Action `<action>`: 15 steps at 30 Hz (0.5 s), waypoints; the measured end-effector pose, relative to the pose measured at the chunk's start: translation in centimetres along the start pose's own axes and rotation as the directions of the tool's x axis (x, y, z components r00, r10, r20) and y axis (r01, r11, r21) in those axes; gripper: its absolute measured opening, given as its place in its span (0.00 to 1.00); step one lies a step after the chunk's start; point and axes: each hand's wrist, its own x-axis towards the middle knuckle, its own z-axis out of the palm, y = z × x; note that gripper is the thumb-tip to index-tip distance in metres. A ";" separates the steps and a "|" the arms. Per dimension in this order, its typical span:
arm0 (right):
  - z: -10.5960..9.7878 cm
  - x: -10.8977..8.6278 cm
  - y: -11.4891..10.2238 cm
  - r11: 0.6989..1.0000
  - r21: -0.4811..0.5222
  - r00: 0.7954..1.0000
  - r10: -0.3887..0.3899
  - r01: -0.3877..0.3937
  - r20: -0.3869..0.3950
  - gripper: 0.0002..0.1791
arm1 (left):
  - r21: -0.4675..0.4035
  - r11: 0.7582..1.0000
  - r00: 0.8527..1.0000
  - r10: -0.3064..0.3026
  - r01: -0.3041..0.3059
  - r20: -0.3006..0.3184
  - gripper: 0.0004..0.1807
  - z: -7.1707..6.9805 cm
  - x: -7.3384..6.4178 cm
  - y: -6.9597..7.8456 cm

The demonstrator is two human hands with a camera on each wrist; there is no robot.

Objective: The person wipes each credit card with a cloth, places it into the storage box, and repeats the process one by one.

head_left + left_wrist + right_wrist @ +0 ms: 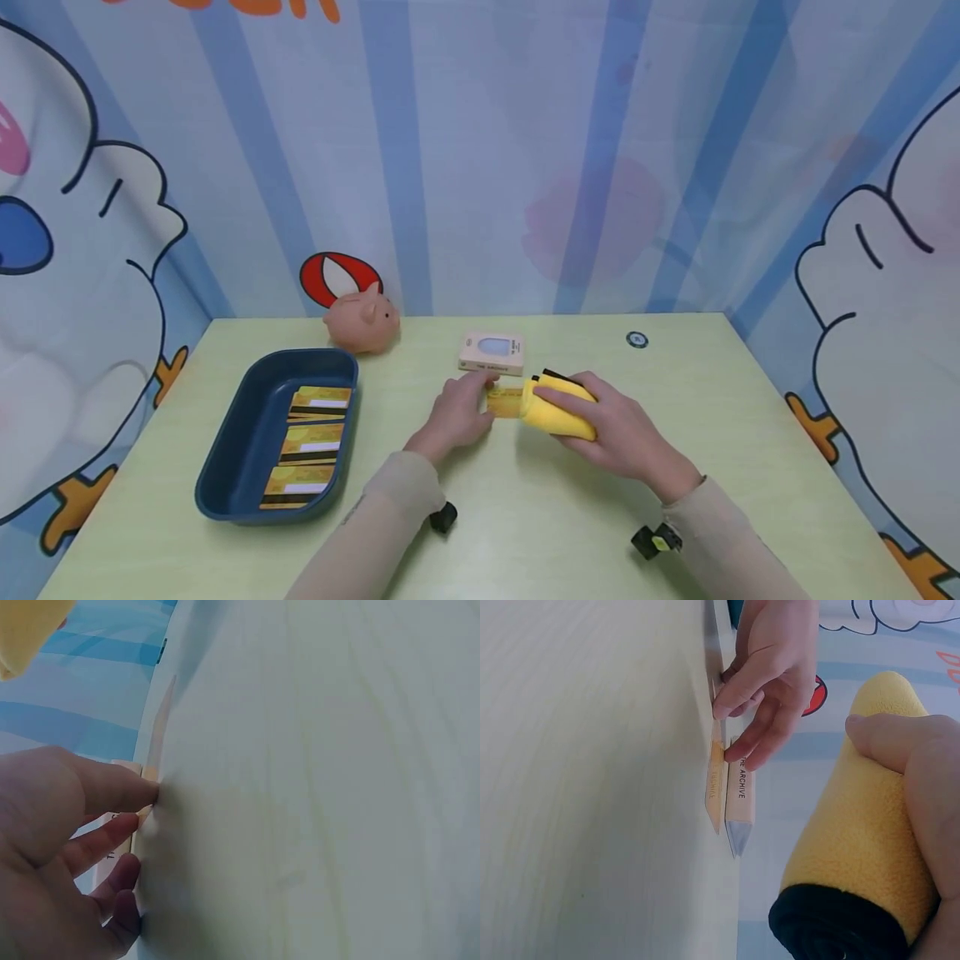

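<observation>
My left hand [456,417] pinches a gold card [504,403] by its left end, between thumb and fingertips. In the left wrist view the card [159,731] shows nearly edge-on at the fingertips. My right hand [618,429] grips a rolled yellow fleecy cloth [558,408] with black at its end. From the head, the cloth overlaps the card's right end. In the right wrist view the cloth [855,832] is apart from the card [715,787], with the thumb lying along it.
A small pale box [491,353] lies just behind the left hand. To the left, a blue tray [232,442] holds several gold cards [310,443]. A pink piggy bank [362,322] stands at the table's back edge. A round dark chip [637,339] lies at the back right.
</observation>
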 end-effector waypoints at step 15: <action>0.3 0.6 -0.8 1.000 0.016 1.000 -0.004 0.004 0.010 0.36 | -0.101 0.992 0.993 -0.061 0.071 0.098 0.31 -1.0 -0.7 -0.4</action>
